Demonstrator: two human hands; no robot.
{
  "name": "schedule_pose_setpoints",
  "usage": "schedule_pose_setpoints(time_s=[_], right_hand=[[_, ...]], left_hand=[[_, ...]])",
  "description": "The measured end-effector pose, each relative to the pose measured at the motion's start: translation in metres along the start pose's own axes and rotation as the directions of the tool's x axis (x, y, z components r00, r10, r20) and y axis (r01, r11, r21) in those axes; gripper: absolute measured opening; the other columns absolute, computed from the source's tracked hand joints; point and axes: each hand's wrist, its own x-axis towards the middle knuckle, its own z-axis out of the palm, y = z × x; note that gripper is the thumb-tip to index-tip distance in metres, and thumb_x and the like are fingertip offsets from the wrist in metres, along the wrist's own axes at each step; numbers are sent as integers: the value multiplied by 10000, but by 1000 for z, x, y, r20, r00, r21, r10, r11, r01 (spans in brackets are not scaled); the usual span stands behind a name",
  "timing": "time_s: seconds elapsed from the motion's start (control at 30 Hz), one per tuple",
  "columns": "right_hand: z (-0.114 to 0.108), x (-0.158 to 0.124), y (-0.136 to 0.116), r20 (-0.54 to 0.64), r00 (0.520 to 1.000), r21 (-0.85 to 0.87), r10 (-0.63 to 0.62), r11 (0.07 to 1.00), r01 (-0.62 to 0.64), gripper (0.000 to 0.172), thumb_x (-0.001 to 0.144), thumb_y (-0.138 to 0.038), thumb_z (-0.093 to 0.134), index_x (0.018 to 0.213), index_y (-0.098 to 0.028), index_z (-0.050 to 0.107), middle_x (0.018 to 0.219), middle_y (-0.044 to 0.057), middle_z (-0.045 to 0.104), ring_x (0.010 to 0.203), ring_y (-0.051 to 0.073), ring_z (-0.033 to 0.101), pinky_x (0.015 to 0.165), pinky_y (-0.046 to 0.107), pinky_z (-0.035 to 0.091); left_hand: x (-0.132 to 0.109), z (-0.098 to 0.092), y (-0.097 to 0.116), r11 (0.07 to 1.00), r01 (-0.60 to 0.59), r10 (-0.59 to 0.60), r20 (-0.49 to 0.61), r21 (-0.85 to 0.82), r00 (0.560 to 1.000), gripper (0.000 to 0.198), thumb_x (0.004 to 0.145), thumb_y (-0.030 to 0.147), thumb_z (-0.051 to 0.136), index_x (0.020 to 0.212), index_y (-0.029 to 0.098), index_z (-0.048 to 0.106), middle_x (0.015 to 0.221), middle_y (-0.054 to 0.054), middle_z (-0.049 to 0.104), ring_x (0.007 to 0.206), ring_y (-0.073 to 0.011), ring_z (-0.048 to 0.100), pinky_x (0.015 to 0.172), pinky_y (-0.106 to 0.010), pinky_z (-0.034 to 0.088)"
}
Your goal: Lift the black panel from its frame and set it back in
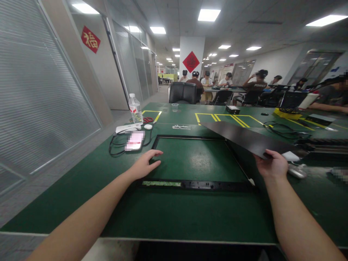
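Note:
My right hand (272, 165) grips the near edge of a thin dark flat panel (239, 137), which is tilted above the table's right side. On the green tabletop (187, 214) lies a black rectangular frame (209, 185), with the table showing through its middle. A green circuit strip (161, 183) runs along the left part of the frame's near bar. My left hand (148, 164) is at the frame's left side, fingers apart and holding nothing; whether it touches the frame I cannot tell. A small white tab (251, 182) sits at the frame's near right corner.
Left of the frame are a phone (135, 140) with a black cable, a water bottle (136, 109) and red-handled scissors (148, 119). A clear cup (174, 107) stands farther back. Cables (282, 129) and a yellow tray (285, 113) are at right. Several people sit beyond.

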Motion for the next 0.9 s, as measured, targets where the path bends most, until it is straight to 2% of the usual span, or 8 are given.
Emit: schedule_pose_setpoints(time_s=[0.13, 0.27, 0.33, 0.47, 0.57, 0.7, 0.8, 0.9], right_hand=[[12, -17, -3, 69, 996, -1, 53, 999, -53, 436, 622, -12, 502, 1002, -168, 648, 852, 19, 712, 643, 155, 672, 550, 257, 609], [11, -19, -1, 100, 985, -79, 141, 988, -133, 422, 617, -69, 512, 986, -207, 664, 791, 6, 712, 632, 163, 682, 539, 261, 603], [8, -18, 1, 94, 977, -128, 193, 975, -181, 420, 610, -101, 528, 985, -223, 669, 763, 6, 711, 643, 184, 694, 534, 286, 603], [5, -18, 7, 138, 950, -203, 281, 947, -250, 431, 595, -171, 556, 1002, -234, 679, 761, 25, 723, 699, 235, 723, 627, 396, 632], [5, -22, 11, 212, 919, -252, 333, 927, -278, 461, 592, -218, 567, 1037, -246, 688, 805, 35, 745, 810, 276, 749, 787, 502, 628], [5, -28, 15, 258, 886, -302, 385, 903, -305, 501, 597, -233, 572, 1078, -245, 710, 879, 51, 777, 945, 313, 754, 899, 540, 597], [6, -34, 17, 285, 855, -374, 434, 872, -317, 485, 630, -231, 586, 1094, -255, 724, 997, 67, 793, 1021, 329, 743, 936, 518, 586], [9, -41, 17, 293, 800, -490, 524, 801, -345, 525, 636, -226, 601, 1147, -263, 715, 1084, 65, 790, 1057, 341, 734, 957, 529, 574]], left_hand=[[3, 0, -4, 951, 131, -172, -126, -280, 977, 562, 776, 536, 741, 1211, 190, 658, 1280, -153, 704, 1129, -302, 677, 1047, -522, 511], [5, -2, -1, 831, 202, -335, -176, -519, 926, 569, 742, 481, 799, 1197, 180, 639, 1337, -174, 686, 1130, -290, 692, 1065, -496, 499], [6, -4, 3, 724, 245, -428, -141, -645, 893, 500, 807, 458, 746, 1203, 176, 629, 1317, -185, 699, 1088, -278, 716, 1049, -484, 512], [7, -15, 6, 471, 341, -535, 44, -814, 844, 450, 951, 536, 501, 1121, 150, 658, 1115, -203, 766, 981, -285, 752, 939, -460, 573], [6, -26, 8, 377, 298, -543, 51, -877, 838, 429, 967, 514, 472, 1043, 158, 698, 938, -144, 784, 846, -253, 756, 827, -393, 606], [4, -37, 19, 361, 237, -496, 29, -902, 868, 335, 911, 396, 570, 997, 131, 756, 809, -100, 770, 636, -220, 705, 610, -326, 590], [4, -42, 30, 361, 149, -510, -61, -920, 858, 220, 741, 160, 684, 933, 104, 776, 806, -83, 776, 629, -186, 699, 628, -258, 577], [5, -45, 33, 361, 85, -524, -127, -929, 842, 278, 659, 101, 692, 920, 101, 788, 813, -68, 780, 607, -156, 676, 592, -212, 550]])
